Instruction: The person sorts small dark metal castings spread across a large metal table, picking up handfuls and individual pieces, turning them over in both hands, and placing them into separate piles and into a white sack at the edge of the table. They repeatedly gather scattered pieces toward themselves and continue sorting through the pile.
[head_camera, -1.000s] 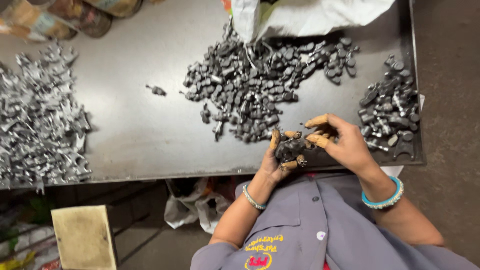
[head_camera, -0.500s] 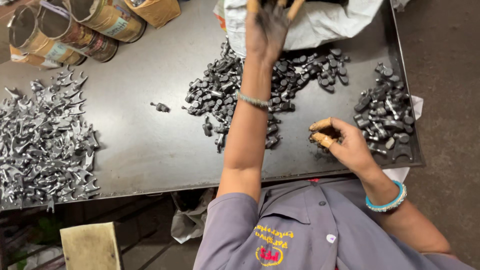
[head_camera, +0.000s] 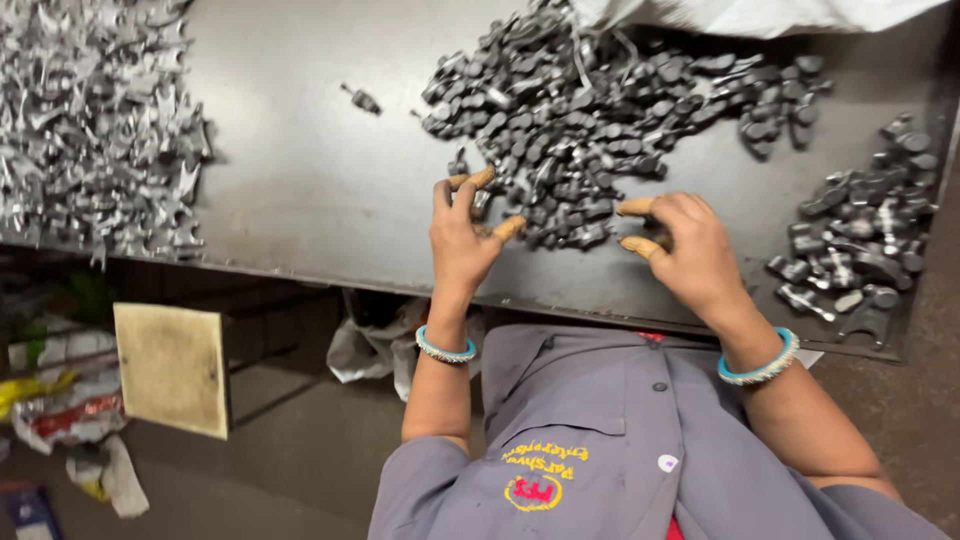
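At the far left of your dark metal table lies a wide heap of bright, shiny metal pieces, jagged and tangled, reaching the near edge. Below the table on that side you can see a tan square board and some crumpled plastic bags on the floor.

Moving right, a single dark piece lies alone on the bare table, well apart from both heaps.

Your left hand rests at the near left edge of the big central pile of dark grey metal parts. Its fingers are spread and slightly curled, the orange-stained tips touching the pile's near parts; it pinches nothing that can be seen. A blue bangle sits on that wrist.

Your right hand is just beside the same pile's near right edge, fingers curled inward toward the left. Whether it holds a part inside the curl, you cannot tell. A second blue bangle circles this wrist.

At the far edge above the pile lies a white sack. On the far right, a smaller heap of dark parts sits apart from the central pile, near the table's right edge.
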